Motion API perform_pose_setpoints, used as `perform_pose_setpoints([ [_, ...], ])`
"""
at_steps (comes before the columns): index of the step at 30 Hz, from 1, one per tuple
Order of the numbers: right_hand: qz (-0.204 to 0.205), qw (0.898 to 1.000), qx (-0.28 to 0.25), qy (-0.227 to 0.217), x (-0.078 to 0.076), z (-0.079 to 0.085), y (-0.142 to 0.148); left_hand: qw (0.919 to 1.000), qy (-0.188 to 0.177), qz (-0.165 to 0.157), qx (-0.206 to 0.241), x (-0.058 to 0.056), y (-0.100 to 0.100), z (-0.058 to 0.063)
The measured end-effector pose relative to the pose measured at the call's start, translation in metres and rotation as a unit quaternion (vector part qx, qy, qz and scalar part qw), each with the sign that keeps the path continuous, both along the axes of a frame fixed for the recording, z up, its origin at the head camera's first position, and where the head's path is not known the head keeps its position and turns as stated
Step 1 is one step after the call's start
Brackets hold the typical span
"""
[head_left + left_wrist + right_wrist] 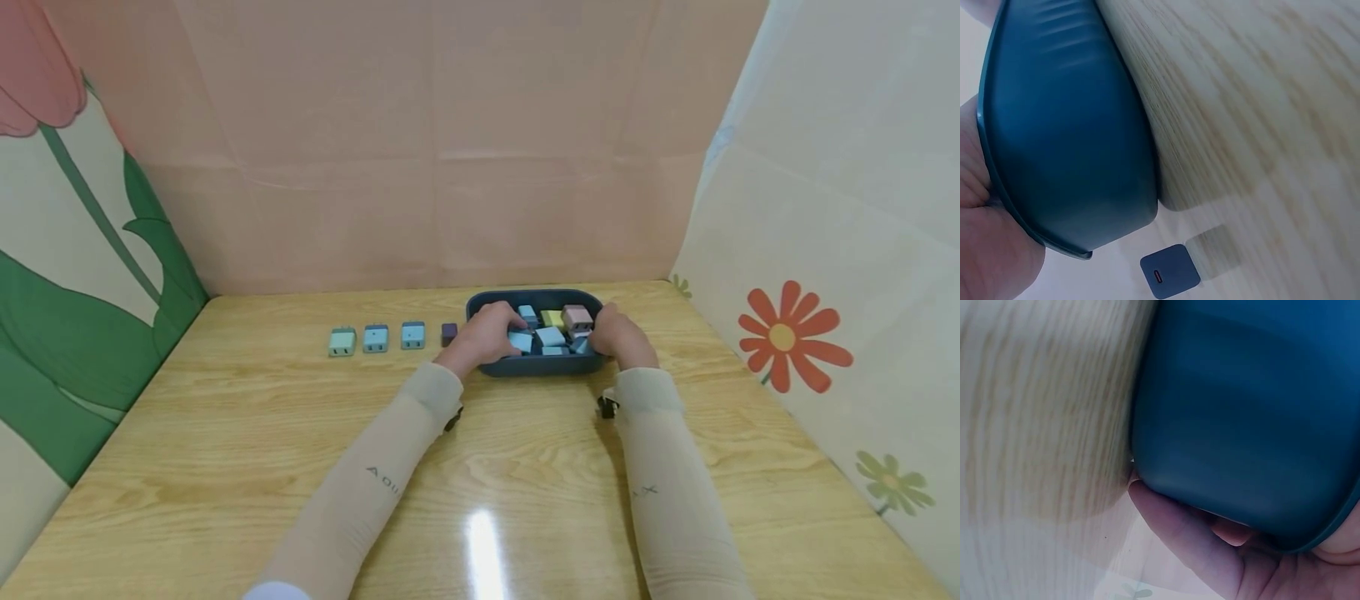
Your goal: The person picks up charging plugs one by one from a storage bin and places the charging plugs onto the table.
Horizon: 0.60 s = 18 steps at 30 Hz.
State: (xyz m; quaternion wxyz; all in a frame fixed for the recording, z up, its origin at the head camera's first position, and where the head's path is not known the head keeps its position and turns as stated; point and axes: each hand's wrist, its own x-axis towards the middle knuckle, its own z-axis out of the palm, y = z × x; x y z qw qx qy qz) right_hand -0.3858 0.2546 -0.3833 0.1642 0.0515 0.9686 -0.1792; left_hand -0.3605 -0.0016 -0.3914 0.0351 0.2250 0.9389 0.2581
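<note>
A dark blue bin (pixel 540 367) stands near the back of the table, holding several small cube-like chargers. My left hand (pixel 483 335) reaches over its left rim, thumb and finger curled about a light blue charger (pixel 520 342) inside; the left wrist view shows only part of that hand (pixel 991 244) beside the bin wall (pixel 1072 131). At the other end my right hand (pixel 624 337) grips the bin, one finger (pixel 1185 537) against the outside of its end wall (pixel 1241 425). A pink charger (pixel 577 317) and a yellow one (pixel 552 318) lie among the blue ones.
Left of the bin, a row of chargers sits on the wooden table (pixel 262 467): pale green (pixel 342 342), light blue (pixel 376 338), another light blue (pixel 412 335), and a dark purple one (pixel 448 334) close by my left hand. A flowered sheet (pixel 750 208) borders the right side.
</note>
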Motion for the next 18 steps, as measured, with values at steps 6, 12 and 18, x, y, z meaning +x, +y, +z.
perform_pose_setpoints([
  [6, -0.004, 1.0, -0.003, 0.0, -0.0008, -0.0008, 0.0009, 0.9997, 0.019, -0.008, 0.014, -0.0009, -0.0012, -0.001],
  [12, 0.004, 1.0, -0.001, -0.005, 0.0018, 0.0013, 0.0005, 0.9988, 0.021, 0.004, 0.044, -0.0009, -0.0024, -0.0024],
  [18, 0.01, 1.0, 0.0, -0.005, 0.0044, 0.0052, -0.0013, 0.9941, 0.004, 0.027, 0.105, -0.0016, -0.0053, -0.001],
])
